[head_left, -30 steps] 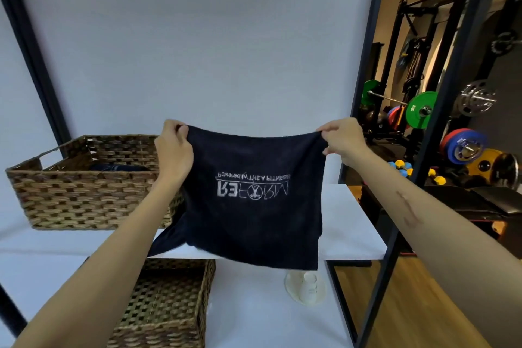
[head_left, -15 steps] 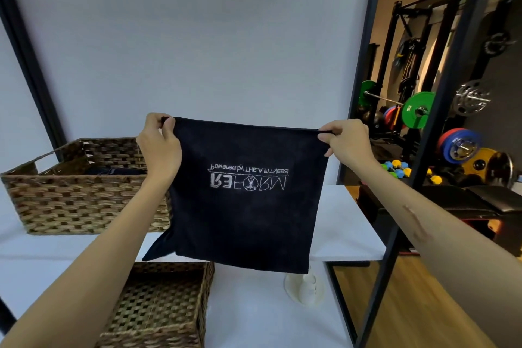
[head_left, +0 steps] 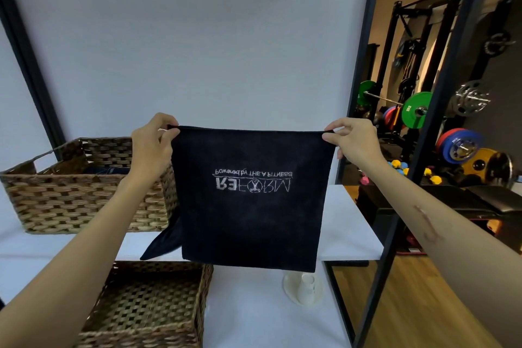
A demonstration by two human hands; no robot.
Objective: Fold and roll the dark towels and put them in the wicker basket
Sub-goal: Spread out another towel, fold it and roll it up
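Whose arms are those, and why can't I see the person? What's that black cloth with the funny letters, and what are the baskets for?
The camera sits on the person's head and looks forward and down, so you see only their two bare arms. There is no robot here. The left hand and the right hand each pinch a top corner of a dark towel and hold it up so it hangs flat. Its white letters look upside down and backwards from here. On the white shelf stands a wicker basket with something dark inside, probably another towel. A second basket sits lower down, beside a small white cup on its side. On the right you can see gym weights. The job is folding towels into a basket.
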